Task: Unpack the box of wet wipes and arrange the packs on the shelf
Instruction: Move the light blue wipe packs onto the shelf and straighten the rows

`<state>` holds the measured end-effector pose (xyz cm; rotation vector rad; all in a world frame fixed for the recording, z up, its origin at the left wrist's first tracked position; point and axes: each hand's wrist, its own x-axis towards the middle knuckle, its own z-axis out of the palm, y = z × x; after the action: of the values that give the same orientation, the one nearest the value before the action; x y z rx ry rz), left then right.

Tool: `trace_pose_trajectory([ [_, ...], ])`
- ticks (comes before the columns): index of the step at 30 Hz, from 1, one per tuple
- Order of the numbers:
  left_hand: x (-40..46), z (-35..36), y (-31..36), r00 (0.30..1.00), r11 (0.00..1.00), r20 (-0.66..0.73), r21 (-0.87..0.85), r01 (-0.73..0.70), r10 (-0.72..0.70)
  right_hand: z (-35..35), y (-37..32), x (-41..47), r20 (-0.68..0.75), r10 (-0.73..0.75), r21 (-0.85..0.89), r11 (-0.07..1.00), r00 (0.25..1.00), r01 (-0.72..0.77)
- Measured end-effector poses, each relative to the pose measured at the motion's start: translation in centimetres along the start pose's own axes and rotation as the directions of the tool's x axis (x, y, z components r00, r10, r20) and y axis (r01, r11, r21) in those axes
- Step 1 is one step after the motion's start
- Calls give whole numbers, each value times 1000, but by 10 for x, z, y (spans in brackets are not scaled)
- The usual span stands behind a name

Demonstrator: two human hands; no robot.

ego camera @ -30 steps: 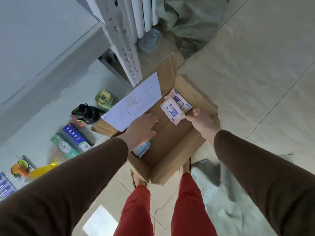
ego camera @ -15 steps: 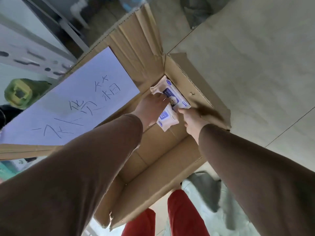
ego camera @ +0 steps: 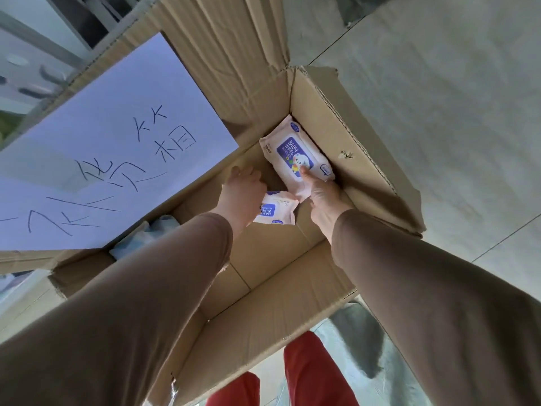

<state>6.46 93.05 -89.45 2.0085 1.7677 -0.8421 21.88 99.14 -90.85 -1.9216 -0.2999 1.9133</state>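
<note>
My hands now split pair apart: right hand (ego camera: 322, 197) grips pale pink baby-wipes pack (ego camera: 295, 155), left hand (ego camera: 241, 194) grips second pink pack (ego camera: 275, 212), both low inside brown cardboard box (ego camera: 345, 136). Half second ago they overlapped. Lift-out next, I judge.

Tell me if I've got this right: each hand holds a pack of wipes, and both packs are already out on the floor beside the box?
Not quite. The head view shows the left hand and right hand each holding a pack, but both packs are inside the box, not on the floor.
</note>
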Motion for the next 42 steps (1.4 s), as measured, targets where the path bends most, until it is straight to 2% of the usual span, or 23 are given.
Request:
trace_pose_trajectory([
  [3, -30, 3, -4, 996, 988, 67, -143, 61, -52, -4, 0, -10, 12, -45, -23, 999, 999, 45],
  [5, -56, 0, -4, 989, 963, 115, -243, 114, -88, -8, -1, -27, -16, -87, -139, 987, 996, 84],
  [8, -104, -14, -9, 985, 940, 102, -301, 161, -136, -15, -5, -75, 0, -202, -319, 928, 979, 191],
  [12, -181, -40, -28, 979, 895, 39, -398, 200, -202, -20, -11, -165, 136, -369, -433, 812, 919, 390],
  [15, -256, -66, -54, 969, 864, 5, -451, 223, -247, -13, -14, -245, 268, -435, -443, 737, 859, 511],
  [21, -462, -116, -120, 929, 778, -63, -568, 268, -366, 33, 9, -434, 389, -537, -441, 606, 749, 663],
  [26, -659, -113, -187, 828, 639, -127, -703, 313, -546, 100, 53, -595, 598, -514, -341, 531, 615, 776],
  [32, -826, -96, -263, 701, 487, -115, -797, 357, -703, 203, 99, -719, 739, -491, -278, 401, 461, 873],
  [38, -924, -62, -349, 566, 419, -158, -830, 368, -809, 317, 138, -787, 821, -474, -188, 305, 320, 934],
  [42, -955, -47, -419, 514, 404, -186, -843, 354, -838, 396, 154, -795, 848, -462, -134, 286, 260, 949],
])
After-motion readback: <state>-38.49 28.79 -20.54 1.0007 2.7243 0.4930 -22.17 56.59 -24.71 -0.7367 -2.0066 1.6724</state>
